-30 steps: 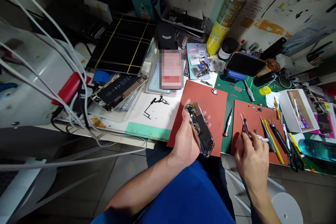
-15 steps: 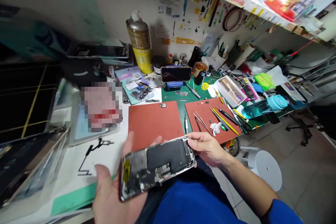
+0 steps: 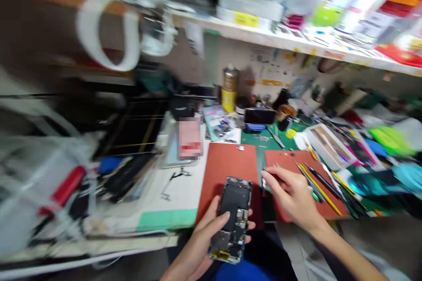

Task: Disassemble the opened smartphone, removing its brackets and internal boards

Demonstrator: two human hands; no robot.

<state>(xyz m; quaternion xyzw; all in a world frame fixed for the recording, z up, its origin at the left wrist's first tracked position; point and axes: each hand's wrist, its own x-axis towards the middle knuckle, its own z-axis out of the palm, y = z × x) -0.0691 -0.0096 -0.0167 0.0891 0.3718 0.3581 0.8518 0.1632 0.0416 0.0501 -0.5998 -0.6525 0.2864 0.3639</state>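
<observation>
My left hand (image 3: 201,241) is closed round an opened phone (image 3: 232,217), held face up with its dark battery and circuit boards showing, above the near edge of a red mat (image 3: 227,171). My right hand (image 3: 288,193) reaches over a second red mat (image 3: 290,160) to the right. Its fingers are curled near a small screwdriver (image 3: 263,180) lying between the two mats. The picture is smeared by motion, so I cannot see if those fingers hold anything.
Tweezers, pens and drivers (image 3: 321,182) lie along the right mat. A spray can (image 3: 230,88), a phone on a blue stand (image 3: 259,117) and a white box (image 3: 326,145) sit behind. Stacked screens and a red tool (image 3: 66,189) crowd the left. A shelf (image 3: 280,37) runs overhead.
The view has swung upward and back. The phone has turned from lying crosswise to pointing away from me. My right hand has left the phone's end and moved to the right mat.
</observation>
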